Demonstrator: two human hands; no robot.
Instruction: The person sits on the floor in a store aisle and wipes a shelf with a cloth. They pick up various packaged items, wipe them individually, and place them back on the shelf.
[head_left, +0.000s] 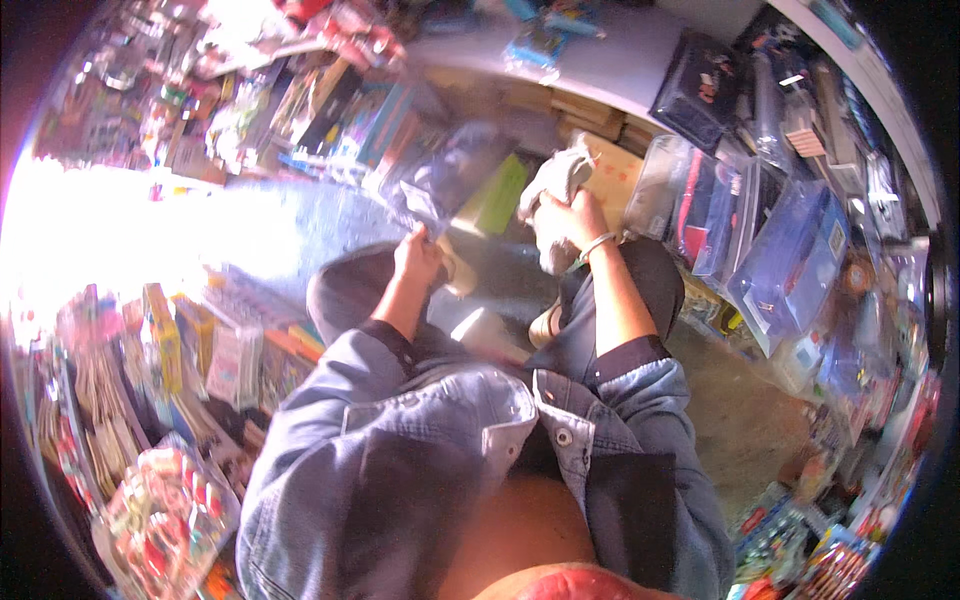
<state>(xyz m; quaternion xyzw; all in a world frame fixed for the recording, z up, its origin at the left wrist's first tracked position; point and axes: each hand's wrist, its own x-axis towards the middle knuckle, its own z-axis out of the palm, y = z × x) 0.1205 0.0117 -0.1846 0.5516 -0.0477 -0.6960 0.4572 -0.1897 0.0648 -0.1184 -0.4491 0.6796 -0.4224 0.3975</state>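
A crumpled off-white cloth (562, 176) is bunched in my right hand (574, 217), with part of it hanging below the fingers. My left hand (420, 259) has its fingers curled at the near edge of a clear plastic bag (416, 201); blur softens this contact. Between the two hands, a bright green flat item (502, 193) leans among the goods. Behind the cloth stands a tan cardboard box (616, 176). Both forearms reach out over my bent knees.
Clear plastic file cases (787, 262) stand in a row on the right. Yellow boxes (161, 337) and booklets crowd the left. A clear packet of colourful trinkets (169, 517) lies at lower left. A pale shelf (622, 56) crosses the far side. Concrete floor (727, 405) shows at right.
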